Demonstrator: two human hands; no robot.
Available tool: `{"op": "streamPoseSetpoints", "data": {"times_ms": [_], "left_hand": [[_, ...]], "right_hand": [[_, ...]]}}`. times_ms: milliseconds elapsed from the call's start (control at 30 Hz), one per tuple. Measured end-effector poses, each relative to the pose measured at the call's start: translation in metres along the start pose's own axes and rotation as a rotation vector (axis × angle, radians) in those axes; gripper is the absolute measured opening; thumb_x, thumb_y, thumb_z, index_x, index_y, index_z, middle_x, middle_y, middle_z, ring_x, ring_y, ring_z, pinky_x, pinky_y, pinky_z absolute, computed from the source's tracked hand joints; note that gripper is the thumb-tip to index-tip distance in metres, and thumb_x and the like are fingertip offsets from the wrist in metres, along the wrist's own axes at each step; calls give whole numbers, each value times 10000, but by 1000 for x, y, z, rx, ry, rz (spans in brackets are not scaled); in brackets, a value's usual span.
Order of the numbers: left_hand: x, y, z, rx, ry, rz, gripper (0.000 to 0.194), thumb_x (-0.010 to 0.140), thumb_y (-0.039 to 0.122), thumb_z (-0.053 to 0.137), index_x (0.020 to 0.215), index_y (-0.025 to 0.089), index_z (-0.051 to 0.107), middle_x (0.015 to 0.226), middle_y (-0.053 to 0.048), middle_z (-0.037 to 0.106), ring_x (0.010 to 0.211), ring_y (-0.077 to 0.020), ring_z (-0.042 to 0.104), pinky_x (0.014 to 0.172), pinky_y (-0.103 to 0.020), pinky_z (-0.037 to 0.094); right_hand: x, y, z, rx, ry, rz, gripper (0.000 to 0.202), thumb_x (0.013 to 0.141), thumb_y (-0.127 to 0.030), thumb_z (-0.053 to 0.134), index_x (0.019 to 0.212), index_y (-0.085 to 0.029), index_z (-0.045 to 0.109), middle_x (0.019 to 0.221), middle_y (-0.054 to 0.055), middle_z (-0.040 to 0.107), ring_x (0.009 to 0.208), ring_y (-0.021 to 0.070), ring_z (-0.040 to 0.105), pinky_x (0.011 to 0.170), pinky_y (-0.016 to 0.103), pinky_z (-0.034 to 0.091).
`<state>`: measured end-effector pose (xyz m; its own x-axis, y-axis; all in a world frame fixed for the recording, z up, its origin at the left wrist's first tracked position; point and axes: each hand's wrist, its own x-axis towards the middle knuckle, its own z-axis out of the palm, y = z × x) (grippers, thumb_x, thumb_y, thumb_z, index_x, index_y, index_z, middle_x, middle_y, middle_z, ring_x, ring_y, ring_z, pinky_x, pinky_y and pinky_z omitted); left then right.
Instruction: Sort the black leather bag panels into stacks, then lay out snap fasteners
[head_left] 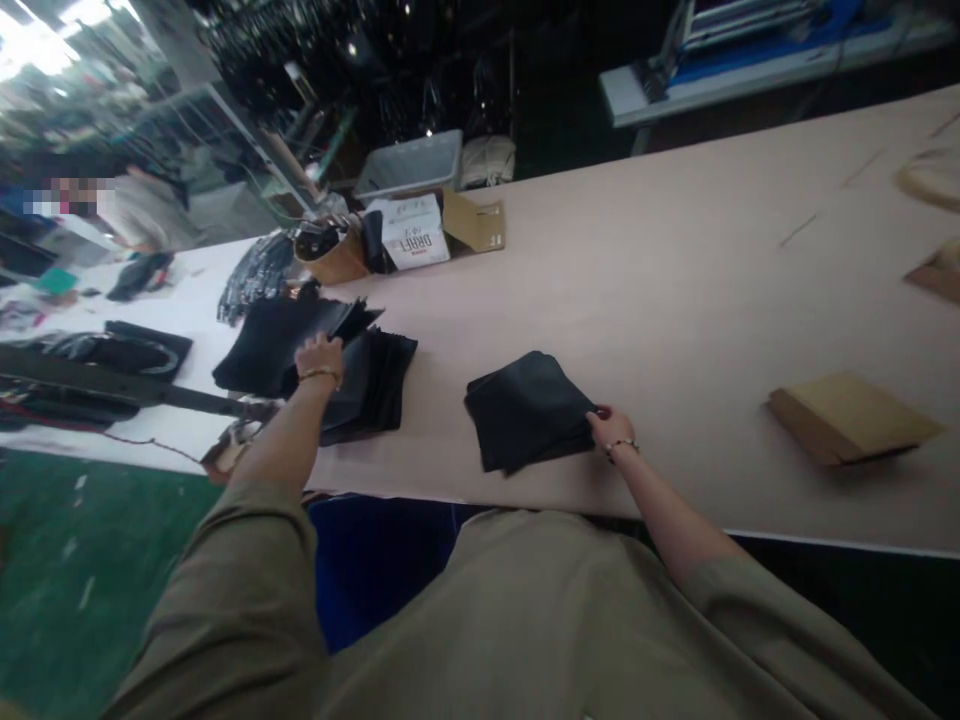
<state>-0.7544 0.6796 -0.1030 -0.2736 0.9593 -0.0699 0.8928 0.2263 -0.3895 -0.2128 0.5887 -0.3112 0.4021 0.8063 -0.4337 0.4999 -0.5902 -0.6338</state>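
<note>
My left hand (320, 360) is at the left, its fingers curled over the near edge of a fanned pile of black sheets (262, 345). That pile partly overlaps a second stack of black sheets (382, 385) on the table. In front of me lies a smaller, slightly uneven stack of black panels (529, 405) with rounded corners. My right hand (611, 428) pinches its right corner between thumb and fingers. How many layers either hand grips is hidden. The sheets look like thin leather or fabric, but the exact material does not show.
The long table (637, 280) carries a brown cardboard piece (855, 415) at right. Behind the stacks stand a round brown container (330, 260) and an open carton (412, 232). A dark metal bar (135, 378) reaches in from the left. Another person (142, 205) is beyond.
</note>
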Motion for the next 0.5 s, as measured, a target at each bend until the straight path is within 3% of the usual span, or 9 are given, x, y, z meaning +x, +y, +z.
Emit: {"op": "streamPoseSetpoints", "data": {"times_ms": [67,133,233,300,367,433,500], "left_hand": [[-12,18,37,-41,-124,36,368,922,159,422,1205,155,658,1323,-165,534,1160,-331,547,891,-469,493],[-25,33,60,-111,-139,38,397,907,269,513,1278,181,622,1484,-169,417,1288,-375,462,968,-511,458],[-57,71,70,-235,121,4,545,900,473,552,1367,191,558,1621,-155,198,1470,-393,203,1136,-594,253],[-92,121,69,-357,240,70,508,923,465,525,1340,179,580,1605,-148,259,1474,-346,226,1170,-543,226],[-135,189,69,-516,112,332,454,924,450,538,1250,149,637,1456,-160,492,1357,-294,429,1147,-451,312],[-178,259,71,-639,-16,630,529,897,484,587,1315,161,597,1384,-148,560,1300,-263,487,1109,-397,372],[-210,313,73,-672,-82,665,521,898,447,599,1359,206,567,1366,-128,573,1248,-262,521,1029,-388,439]], "right_hand": [[-1,-1,-1,7,11,3,389,794,-290,673,1140,-113,690,1038,131,701,936,213,644,871,311,473],[0,-2,-2,18,2,8,359,796,-291,677,1109,-114,691,1038,123,700,929,201,639,869,304,471],[4,-5,-3,58,-39,24,298,804,-288,681,1043,-112,683,1004,106,702,867,168,634,825,279,478],[6,-9,-4,96,-70,40,245,809,-279,680,989,-112,671,956,93,699,794,143,625,767,259,482],[6,-17,-4,145,-104,57,196,814,-258,676,945,-115,651,902,80,690,717,120,606,698,240,478],[6,-28,-4,203,-166,70,158,815,-231,673,921,-120,633,840,64,679,642,102,584,621,222,465],[5,-39,-6,264,-252,68,147,826,-223,661,935,-131,624,807,53,677,601,94,579,555,207,447]]}}
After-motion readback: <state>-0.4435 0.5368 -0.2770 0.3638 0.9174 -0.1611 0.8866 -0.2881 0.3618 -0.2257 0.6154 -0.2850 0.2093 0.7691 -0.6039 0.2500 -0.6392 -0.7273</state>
